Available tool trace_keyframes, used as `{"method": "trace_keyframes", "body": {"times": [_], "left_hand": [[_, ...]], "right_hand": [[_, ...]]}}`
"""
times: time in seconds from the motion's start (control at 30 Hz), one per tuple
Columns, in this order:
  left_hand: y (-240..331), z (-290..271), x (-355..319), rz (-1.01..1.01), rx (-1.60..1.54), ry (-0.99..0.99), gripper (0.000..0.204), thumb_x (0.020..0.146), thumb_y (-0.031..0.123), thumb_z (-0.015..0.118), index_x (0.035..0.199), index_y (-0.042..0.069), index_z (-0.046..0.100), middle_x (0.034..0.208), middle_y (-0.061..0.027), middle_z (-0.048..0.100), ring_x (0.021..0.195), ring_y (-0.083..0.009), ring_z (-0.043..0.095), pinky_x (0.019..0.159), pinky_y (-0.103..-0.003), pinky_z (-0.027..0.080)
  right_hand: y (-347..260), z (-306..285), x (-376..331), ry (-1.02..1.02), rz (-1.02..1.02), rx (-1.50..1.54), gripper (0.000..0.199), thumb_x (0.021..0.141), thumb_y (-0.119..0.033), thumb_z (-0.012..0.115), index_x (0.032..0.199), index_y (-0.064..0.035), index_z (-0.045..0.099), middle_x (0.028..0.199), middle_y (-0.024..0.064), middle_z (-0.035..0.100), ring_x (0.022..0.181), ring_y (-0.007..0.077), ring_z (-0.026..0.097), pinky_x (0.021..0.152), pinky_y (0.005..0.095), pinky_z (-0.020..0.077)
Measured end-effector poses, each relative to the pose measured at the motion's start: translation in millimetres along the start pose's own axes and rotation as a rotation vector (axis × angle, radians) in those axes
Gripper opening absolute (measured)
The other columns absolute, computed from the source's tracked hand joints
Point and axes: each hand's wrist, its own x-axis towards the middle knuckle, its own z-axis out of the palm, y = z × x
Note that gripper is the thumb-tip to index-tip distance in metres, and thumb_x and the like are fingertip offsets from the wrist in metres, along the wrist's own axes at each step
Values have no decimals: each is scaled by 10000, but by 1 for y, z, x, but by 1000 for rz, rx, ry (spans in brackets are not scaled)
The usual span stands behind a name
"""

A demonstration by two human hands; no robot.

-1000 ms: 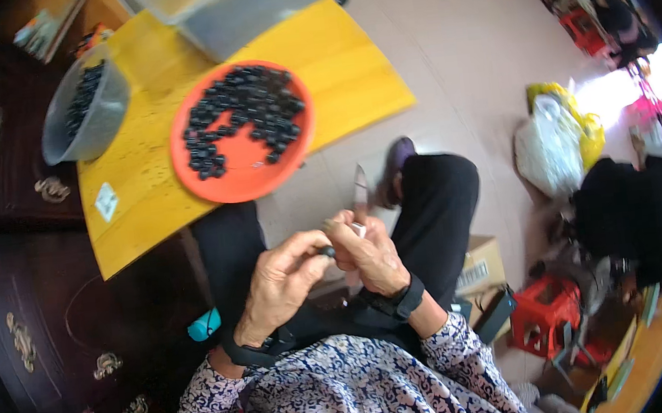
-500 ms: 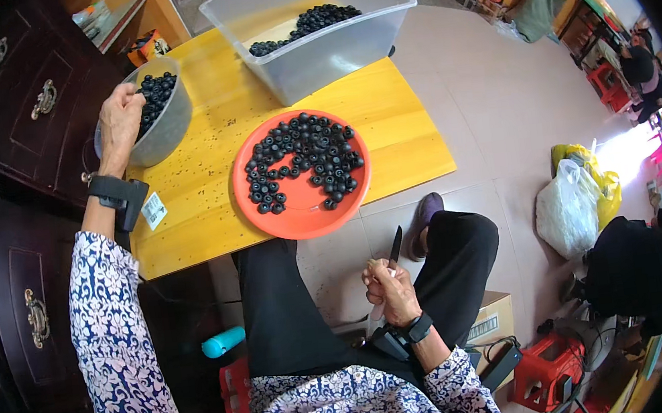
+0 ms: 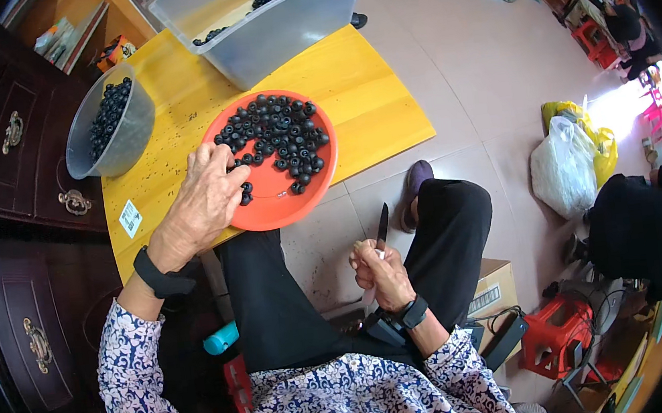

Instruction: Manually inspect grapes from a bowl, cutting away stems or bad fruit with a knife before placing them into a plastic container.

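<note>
An orange-red round plate (image 3: 311, 206) on the table bears many small black round pieces (image 3: 278, 127), with ring-like hollows showing in them. My left hand (image 3: 204, 189) reaches over the plate's left edge, fingers curled down among the pieces; its fingertips are partly hidden, so I cannot make out what they pinch. Above my lap, my right hand (image 3: 384, 275) is closed around a knife (image 3: 383, 223), its dark blade pointing up and away. To the left stands a translucent round tub (image 3: 129, 124) holding more black pieces.
A large clear plastic bin (image 3: 281, 34) with black pieces stands at the yellow table's (image 3: 373, 105) far side. Dark drawers (image 3: 19, 191) flank the left. On the floor at right are a white plastic bag (image 3: 567, 186), a cardboard box (image 3: 495, 290) and a red stool (image 3: 558, 336).
My left hand has left the round tub and come right and nearer, to the plate's left edge. My right hand keeps the knife over my lap. The whole view has shifted slightly.
</note>
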Motion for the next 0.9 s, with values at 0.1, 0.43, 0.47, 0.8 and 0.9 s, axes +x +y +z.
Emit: {"method": "trace_keyframes", "body": {"times": [0.1,0.43,0.47,0.8,0.9], "left_hand": [[-4,1,7,61,16,-8,195,763,29,581,950,-17,613,946,-135,465,967,-299,444,895,-398,378],[6,11,15,65,-44,20,214,785,54,572,983,-27,593,954,-137,478,964,-306,442,912,-412,375],[6,14,15,57,-29,6,221,784,49,568,990,-28,587,958,-141,482,980,-309,443,915,-418,374],[71,-5,-1,-100,-656,121,190,754,0,628,938,-12,581,808,-94,612,769,-223,636,709,-316,490],[99,8,-23,-138,-834,126,277,754,-35,660,1015,23,589,813,-102,600,713,-192,618,654,-290,481]], "right_hand": [[-2,2,-1,20,11,-12,203,937,-234,579,811,-87,515,742,10,518,471,16,307,427,184,268],[2,0,0,5,-7,4,216,941,-240,578,826,-62,538,719,1,501,460,20,298,421,191,249],[2,1,-1,6,-5,-8,218,934,-248,583,821,-64,551,694,-19,498,466,20,319,420,193,260],[-17,22,-24,-4,-155,-106,162,914,-221,622,867,-66,623,651,-56,518,484,12,405,418,179,296],[-32,43,-40,-63,-166,-140,133,914,-192,635,938,-62,641,657,-62,534,491,5,421,418,171,297]]}}
